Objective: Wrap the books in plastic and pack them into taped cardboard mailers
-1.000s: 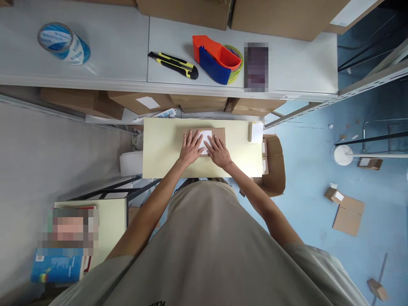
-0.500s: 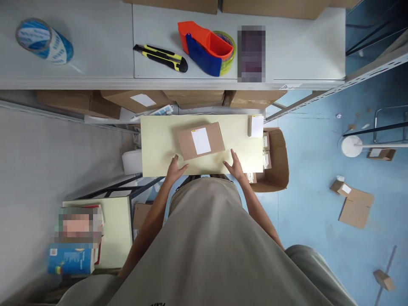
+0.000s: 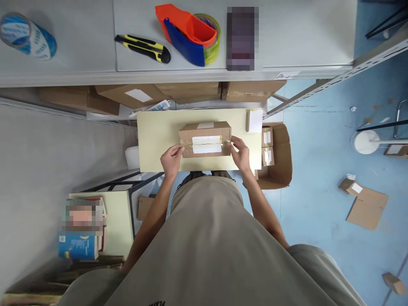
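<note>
A brown cardboard box (image 3: 206,152) is on the pale yellow table (image 3: 159,123), its long side parallel to the table's front edge. A taped seam runs along the face turned to me, with white label paper above and below it. Part of another white label shows on the face behind. My left hand (image 3: 171,160) grips the box's left end, thumb and fingers close together at the seam. At the opposite end my right hand (image 3: 241,154) holds on with thumb and fingertips near the tape. Whether the box is lifted, I cannot tell.
A stack of white labels (image 3: 255,121) lies at the table's right corner. Beside it stands an open carton (image 3: 282,157) with small boxes inside. The shelf above bears a utility knife (image 3: 143,49), a tape dispenser (image 3: 189,34) and a blue-white tape roll (image 3: 28,36).
Both hands have moved from beside the box onto its ends. The box has been straightened and tipped, so its taped, labelled face shows. The view has shifted slightly.
</note>
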A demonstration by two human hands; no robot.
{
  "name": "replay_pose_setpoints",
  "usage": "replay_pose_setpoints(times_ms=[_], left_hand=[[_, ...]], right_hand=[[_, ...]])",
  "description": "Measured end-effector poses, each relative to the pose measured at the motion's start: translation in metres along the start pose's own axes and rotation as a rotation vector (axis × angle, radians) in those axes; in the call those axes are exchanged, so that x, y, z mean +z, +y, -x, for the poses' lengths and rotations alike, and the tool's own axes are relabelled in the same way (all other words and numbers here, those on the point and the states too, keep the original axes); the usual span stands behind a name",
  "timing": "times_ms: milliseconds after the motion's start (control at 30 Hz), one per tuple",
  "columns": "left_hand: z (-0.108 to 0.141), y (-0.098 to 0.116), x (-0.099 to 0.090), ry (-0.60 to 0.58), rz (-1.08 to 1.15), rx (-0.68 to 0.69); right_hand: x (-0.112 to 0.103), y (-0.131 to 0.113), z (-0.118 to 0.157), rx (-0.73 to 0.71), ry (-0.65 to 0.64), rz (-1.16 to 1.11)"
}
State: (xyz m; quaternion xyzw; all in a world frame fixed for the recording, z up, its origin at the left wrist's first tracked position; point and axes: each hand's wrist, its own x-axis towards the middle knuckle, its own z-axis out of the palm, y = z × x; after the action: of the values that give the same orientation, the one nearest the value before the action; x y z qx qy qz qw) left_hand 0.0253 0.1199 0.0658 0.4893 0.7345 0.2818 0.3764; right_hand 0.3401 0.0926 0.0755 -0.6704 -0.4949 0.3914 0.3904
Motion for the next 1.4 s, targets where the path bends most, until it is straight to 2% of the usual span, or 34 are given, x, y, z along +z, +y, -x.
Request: replay_pose_setpoints(times_ms=[133,233,300,400,533,667,867,1033,1233,1400], left_hand=[[0.004,0.012,0.018,-0.022,-0.028,-0.043],[0.008,0.005,0.031,-0.079,-0.064,-0.065],[0.011,-0.001,0.037,-0.056,-0.075,-0.052],[0.017,-0.004,0.043,-0.030,-0.030,-0.039],[0.031,0.002,0.048,-0.041,0.046,-0.034],[0.056,0.007,0.048,0.032,0.113,0.000],[0.109,0.000,0.050,0.037,0.156,0.064],[0.166,0.002,0.071,-0.081,0.192,0.115],[0.239,0.028,0.127,-0.359,0.175,0.299],[0.286,0.053,0.189,-0.642,0.111,0.443]], right_hand=[[-0.013,0.018,0.004,0.097,0.045,-0.020],[-0.015,0.038,0.008,0.179,0.026,0.007],[-0.016,0.046,0.012,0.211,0.045,0.004],[-0.017,0.045,0.019,0.209,0.066,-0.010],[-0.019,0.038,0.033,0.177,0.036,-0.048],[-0.026,0.036,0.057,0.132,0.131,-0.151],[-0.048,0.033,0.123,0.151,0.242,-0.179],[-0.077,0.051,0.204,0.257,0.383,-0.232],[-0.132,0.098,0.306,0.421,0.662,-0.158],[-0.179,0.143,0.357,0.560,0.858,-0.121]])
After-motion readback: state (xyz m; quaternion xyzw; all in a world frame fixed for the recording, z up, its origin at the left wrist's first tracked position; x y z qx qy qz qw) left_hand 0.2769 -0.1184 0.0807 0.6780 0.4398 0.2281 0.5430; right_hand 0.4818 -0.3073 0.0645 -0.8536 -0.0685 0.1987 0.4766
